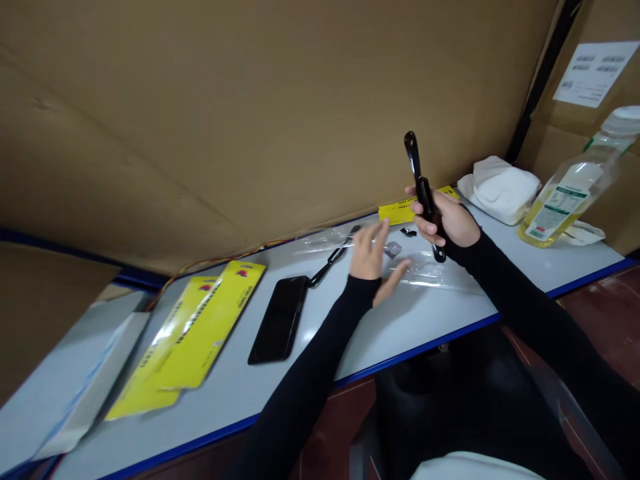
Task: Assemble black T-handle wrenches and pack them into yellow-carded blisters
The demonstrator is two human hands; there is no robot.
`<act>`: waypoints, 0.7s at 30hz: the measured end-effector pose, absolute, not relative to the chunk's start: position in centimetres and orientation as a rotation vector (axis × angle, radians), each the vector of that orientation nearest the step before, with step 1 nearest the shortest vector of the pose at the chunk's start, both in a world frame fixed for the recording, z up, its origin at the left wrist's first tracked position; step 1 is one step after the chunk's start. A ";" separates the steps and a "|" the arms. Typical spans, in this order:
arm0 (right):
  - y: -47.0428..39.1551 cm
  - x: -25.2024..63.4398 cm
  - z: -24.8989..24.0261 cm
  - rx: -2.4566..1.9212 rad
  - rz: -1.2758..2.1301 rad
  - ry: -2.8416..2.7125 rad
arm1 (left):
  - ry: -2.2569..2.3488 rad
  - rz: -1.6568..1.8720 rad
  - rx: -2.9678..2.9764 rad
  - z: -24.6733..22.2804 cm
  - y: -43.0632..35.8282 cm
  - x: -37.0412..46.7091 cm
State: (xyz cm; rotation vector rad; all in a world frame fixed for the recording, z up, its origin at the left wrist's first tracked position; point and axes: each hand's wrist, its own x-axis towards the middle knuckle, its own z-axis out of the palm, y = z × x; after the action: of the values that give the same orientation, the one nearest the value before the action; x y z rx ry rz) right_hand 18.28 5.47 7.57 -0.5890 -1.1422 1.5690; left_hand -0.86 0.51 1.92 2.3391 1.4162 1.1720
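Observation:
My right hand (457, 217) grips a glossy black tool (424, 193) with a long, slim body and a rounded tip. It is held up above the table, tilted slightly left at the top; its exact kind I cannot make out. My left hand (369, 257) hovers over the table with its thumb and fingers apart and nothing in them. Clear plastic wrapping (430, 272) lies beneath and between the hands. A small greyish piece (393, 249) and a small black piece (409, 232) rest close by. Behind the left hand lies another slim black tool (336, 255), partly hidden.
A black phone (279, 321) lies left of my left forearm. Printed yellow cards (220, 327) overlap farther left; another yellow card (395, 214) lies at the back. White cloth (500, 190) and a bottle of yellow liquid (555, 207) stand right. A cardboard wall (300, 120) borders the table's rear.

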 end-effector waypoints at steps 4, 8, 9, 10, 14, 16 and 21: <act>4.2 18.9 8.3 -0.699 1.510 -1.391 | 1.344 0.844 2.542 1.3 0.1 0.8; 3.8 18.5 7.6 -0.798 1.552 -1.476 | 1.493 1.087 2.071 2.0 -0.4 -0.6; 3.9 18.5 7.4 -0.802 1.522 -1.453 | 1.535 1.179 1.864 2.2 -0.4 -1.1; 4.0 18.4 7.3 -0.806 1.463 -1.423 | 1.552 1.265 1.643 2.3 -0.3 -1.5; 3.5 17.7 6.8 -0.865 1.097 -1.347 | 1.312 1.426 0.998 2.5 0.1 -1.8; 2.9 16.9 6.2 -0.909 1.009 -1.399 | 1.178 1.448 0.861 2.2 0.0 -1.1; 1.8 14.6 3.3 -1.100 0.623 -1.711 | 1.059 1.479 0.656 0.9 -0.5 0.8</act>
State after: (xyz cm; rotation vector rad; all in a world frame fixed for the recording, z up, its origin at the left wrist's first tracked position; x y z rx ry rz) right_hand 14.62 1.77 3.33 -1.0997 -1.7106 0.6232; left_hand 0.85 -0.46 0.94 0.6559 1.0586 1.4788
